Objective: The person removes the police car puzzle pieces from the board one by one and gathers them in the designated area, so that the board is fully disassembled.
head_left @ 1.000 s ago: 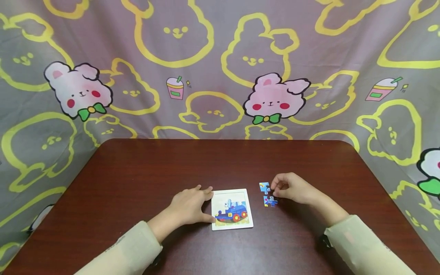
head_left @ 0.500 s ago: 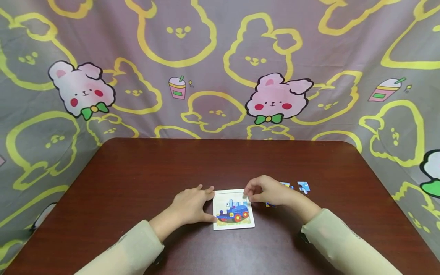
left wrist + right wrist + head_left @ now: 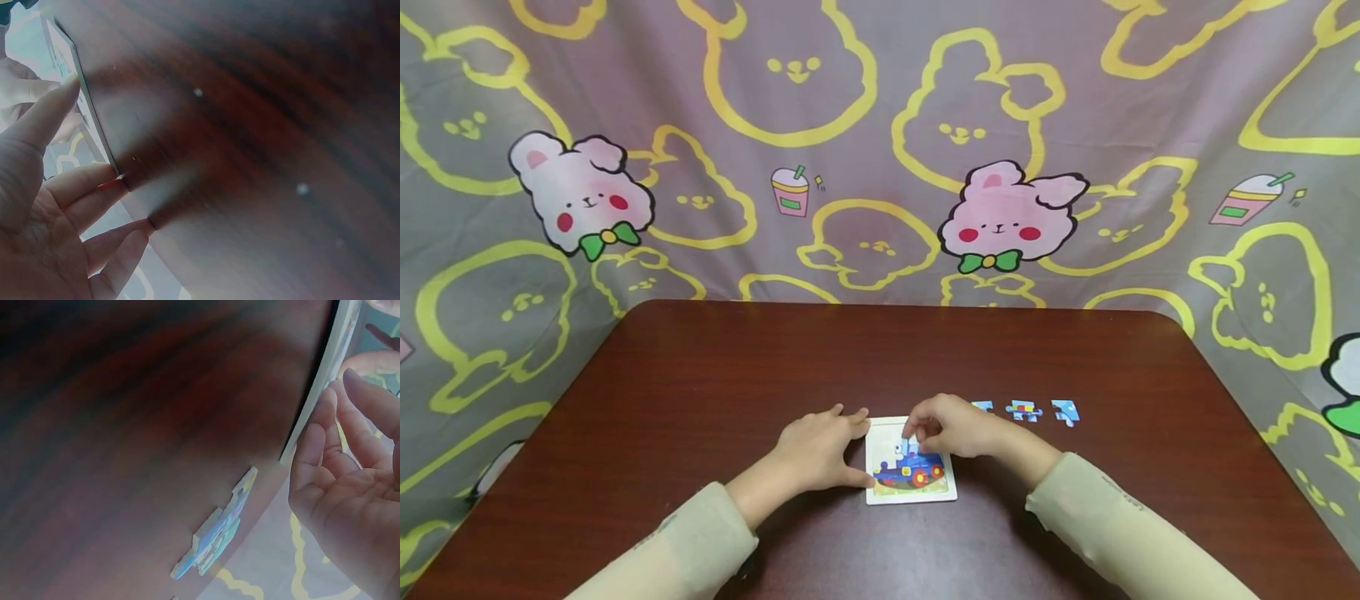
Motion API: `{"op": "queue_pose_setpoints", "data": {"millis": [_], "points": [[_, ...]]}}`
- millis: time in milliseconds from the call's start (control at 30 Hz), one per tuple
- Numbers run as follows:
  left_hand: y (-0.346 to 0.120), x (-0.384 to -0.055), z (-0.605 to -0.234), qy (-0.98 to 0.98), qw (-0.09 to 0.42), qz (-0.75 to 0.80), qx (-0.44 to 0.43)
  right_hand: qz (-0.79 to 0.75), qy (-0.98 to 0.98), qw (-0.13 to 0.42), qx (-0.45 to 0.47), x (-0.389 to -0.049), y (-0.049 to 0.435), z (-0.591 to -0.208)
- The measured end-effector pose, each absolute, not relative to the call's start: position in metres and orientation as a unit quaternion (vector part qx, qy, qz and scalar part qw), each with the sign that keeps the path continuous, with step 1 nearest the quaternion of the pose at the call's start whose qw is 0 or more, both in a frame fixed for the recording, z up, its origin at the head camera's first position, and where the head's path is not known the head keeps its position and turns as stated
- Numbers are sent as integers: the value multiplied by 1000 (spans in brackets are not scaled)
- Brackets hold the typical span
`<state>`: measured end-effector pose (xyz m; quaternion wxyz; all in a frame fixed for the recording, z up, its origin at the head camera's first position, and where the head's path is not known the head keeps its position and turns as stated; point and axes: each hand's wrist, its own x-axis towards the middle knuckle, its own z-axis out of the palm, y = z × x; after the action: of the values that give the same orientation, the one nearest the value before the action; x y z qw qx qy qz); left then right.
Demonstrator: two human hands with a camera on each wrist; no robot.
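A square jigsaw puzzle tray (image 3: 917,499) with a pale rim lies on the table, partly filled with a blue train picture (image 3: 912,473) on red wheels. My left hand (image 3: 816,450) rests at its left side, thumb by the lower corner and fingers spread near the upper one. In the left wrist view the thumb lies over the tray's edge (image 3: 94,119). My right hand (image 3: 958,427) is over the tray's upper right, thumb and fingertips pinching a small puzzle piece that they mostly hide.
To the right of the tray lie loose puzzle pieces: a blue one (image 3: 982,407) partly behind the right hand, a multicoloured one (image 3: 1024,410) and a light blue one (image 3: 1064,412). The dark wooden table (image 3: 760,358) meets a patterned curtain (image 3: 865,167) at the back.
My right hand has moved left from the loose pieces to above the tray, uncovering pieces on the right. The left hand has stayed at the tray's left edge.
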<state>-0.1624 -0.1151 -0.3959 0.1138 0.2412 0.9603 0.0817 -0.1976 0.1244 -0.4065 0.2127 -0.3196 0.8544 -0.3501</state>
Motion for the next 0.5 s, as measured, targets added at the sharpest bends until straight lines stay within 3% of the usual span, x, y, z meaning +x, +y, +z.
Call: {"op": "queue_pose_setpoints", "data": {"millis": [500], "points": [[-115, -163, -396, 960, 112, 78, 244, -311, 867, 193, -337, -198, 118, -410]]}}
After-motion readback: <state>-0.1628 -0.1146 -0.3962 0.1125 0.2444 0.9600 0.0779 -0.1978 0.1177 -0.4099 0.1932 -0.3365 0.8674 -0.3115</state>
